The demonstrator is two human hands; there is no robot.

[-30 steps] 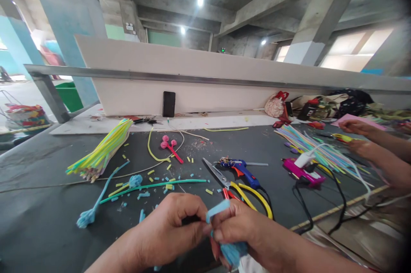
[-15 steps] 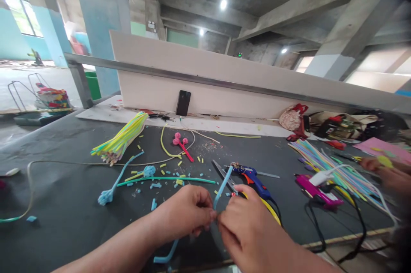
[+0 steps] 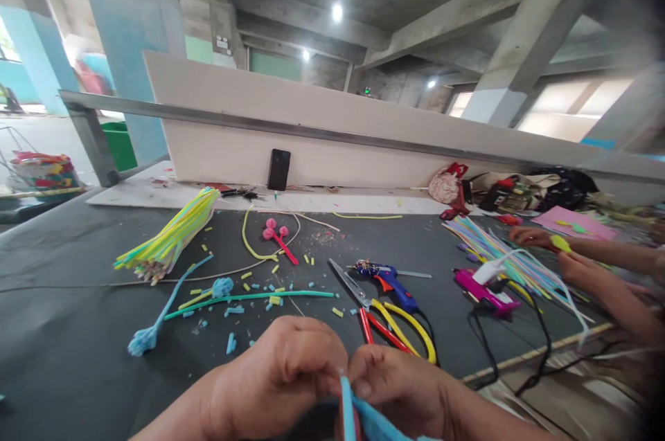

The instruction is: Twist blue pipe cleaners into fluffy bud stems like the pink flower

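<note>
A thin blue strip is at six o'clock, held between the left hand and right hand, its top pointing to twelve. A fuzzy blue piece slants toward four, its bottom out of sight.

Dark table, scissors, glue gun, scraps

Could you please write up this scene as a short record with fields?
Left hand: pinching blue strips
Right hand: pinching them too, beside the left
Tools ahead: yellow-handled scissors, red-handled tool, blue glue gun
Left side: yellow-green bundle, blue tufted stems, cut bits
Right side: pastel bundle, magenta power strip
Back: phone against white board
Co-worker: hands holding a yellow piece
</note>
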